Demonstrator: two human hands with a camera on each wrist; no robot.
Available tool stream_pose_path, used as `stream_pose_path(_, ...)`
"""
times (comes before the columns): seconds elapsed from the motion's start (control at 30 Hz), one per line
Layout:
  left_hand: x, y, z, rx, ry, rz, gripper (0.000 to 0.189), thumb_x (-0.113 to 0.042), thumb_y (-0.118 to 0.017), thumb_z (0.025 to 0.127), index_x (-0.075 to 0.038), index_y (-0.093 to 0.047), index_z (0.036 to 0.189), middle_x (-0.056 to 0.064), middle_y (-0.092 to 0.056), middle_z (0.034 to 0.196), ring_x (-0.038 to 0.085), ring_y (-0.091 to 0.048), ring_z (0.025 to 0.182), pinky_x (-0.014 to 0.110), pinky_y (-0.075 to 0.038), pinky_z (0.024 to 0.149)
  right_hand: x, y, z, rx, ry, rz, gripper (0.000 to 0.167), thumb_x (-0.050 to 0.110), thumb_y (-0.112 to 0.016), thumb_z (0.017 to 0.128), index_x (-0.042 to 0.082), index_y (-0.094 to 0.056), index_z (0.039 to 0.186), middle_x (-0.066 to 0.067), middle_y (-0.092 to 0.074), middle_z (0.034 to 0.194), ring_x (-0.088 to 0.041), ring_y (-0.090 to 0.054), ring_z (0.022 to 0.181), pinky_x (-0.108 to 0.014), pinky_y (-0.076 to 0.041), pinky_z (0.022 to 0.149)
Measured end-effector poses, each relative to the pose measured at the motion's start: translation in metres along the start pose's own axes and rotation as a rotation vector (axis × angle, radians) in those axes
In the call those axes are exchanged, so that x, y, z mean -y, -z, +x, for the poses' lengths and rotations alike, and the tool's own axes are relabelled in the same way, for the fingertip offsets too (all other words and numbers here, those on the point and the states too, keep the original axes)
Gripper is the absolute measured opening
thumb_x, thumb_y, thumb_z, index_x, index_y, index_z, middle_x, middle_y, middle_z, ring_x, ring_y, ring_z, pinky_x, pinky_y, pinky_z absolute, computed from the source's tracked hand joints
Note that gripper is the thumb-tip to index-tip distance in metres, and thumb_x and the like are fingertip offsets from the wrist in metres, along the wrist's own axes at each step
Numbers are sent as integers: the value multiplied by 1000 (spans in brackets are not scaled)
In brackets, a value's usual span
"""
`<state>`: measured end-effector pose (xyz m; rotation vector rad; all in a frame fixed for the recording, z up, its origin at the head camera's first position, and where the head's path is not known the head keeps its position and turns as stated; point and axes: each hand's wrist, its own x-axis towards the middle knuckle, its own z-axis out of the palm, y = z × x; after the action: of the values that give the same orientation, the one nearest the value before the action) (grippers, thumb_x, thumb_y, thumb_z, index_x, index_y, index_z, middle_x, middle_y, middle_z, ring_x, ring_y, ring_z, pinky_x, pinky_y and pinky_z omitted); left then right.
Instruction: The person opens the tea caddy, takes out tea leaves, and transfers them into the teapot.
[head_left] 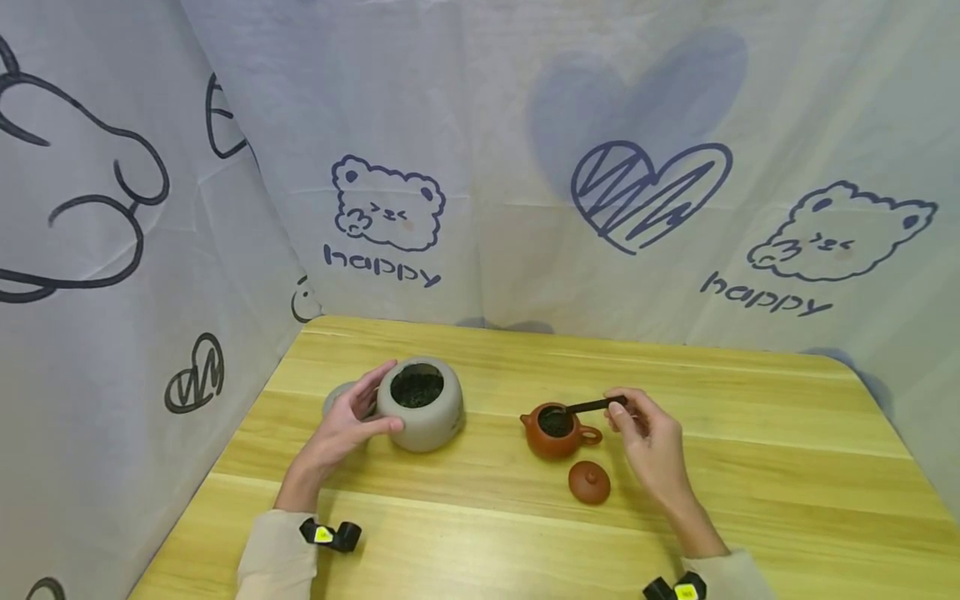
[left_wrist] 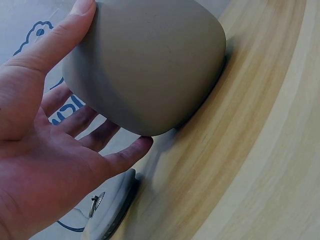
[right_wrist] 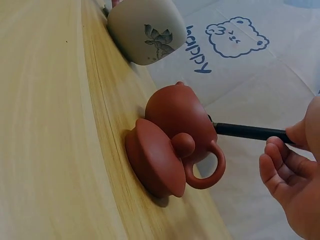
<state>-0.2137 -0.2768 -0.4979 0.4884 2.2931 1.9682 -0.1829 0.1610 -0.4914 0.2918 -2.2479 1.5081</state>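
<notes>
My left hand [head_left: 347, 425] holds the side of a rounded grey tea jar [head_left: 435, 432], thumb on the near side and fingers on the far side. Dark tea leaves [head_left: 417, 387] show through its wide mouth. Between thumb and fingers, my right hand [head_left: 651, 442] pinches the dark handle of a slim tea scoop [head_left: 595, 406]. The scoop's other end reaches into the mouth of a small reddish-brown clay teapot [head_left: 550, 444], where dark leaves are visible; the tip itself is hidden. The teapot's round knobbed lid [head_left: 589, 483] lies on the table close to its handle.
Behind my left hand, partly covered by it, a grey jar lid [left_wrist: 114, 207] with a small metal ring rests on the table. The wooden table [head_left: 480, 533] ends at a white cloth [head_left: 510, 275] with drawings, hanging at the back and left.
</notes>
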Motion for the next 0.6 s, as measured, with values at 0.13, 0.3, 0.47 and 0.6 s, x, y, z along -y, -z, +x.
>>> stream_pose_path(0.13, 0, 0, 0, -2, -5, 2, 88, -6, -82, 88, -17, -35, 161, 12, -32, 165, 32, -24, 153, 52, -22, 123, -2, 1, -1, 16, 48, -21, 16, 3, -59, 103, 5, -70, 115, -3, -67, 87, -27, -66, 75, -27, -58, 66)
stream_pose_path(0.3, 0, 0, 0, -4, -5, -2, 88, -5, -82, 88, -16, -35, 161, 12, -32, 165, 32, -24, 153, 52, -22, 123, -2, 2, -1, 21, 113, -27, 19, -2, -58, 103, 5, -70, 116, -3, -67, 89, -14, -66, 75, -21, -58, 68)
stream_pose_path(0.47, -1, 0, 0, -4, 2, -3, 88, -6, -82, 87, -16, -35, 161, 12, -32, 165, 32, -24, 153, 51, -23, 123, 2, 4, -1, 10, 154, -17, 22, -7, -58, 101, 2, -70, 116, -6, -68, 89, -8, -65, 77, -16, -56, 69)
stream_pose_path(0.6, -1, 0, 0, -3, 4, -6, 88, -6, -82, 87, -16, -35, 161, 12, -32, 165, 31, -24, 153, 50, -23, 123, 11, 5, -1, -8, 156, -12, 21, -13, -57, 98, -4, -70, 113, -9, -67, 87, -5, -64, 75, -14, -55, 68)
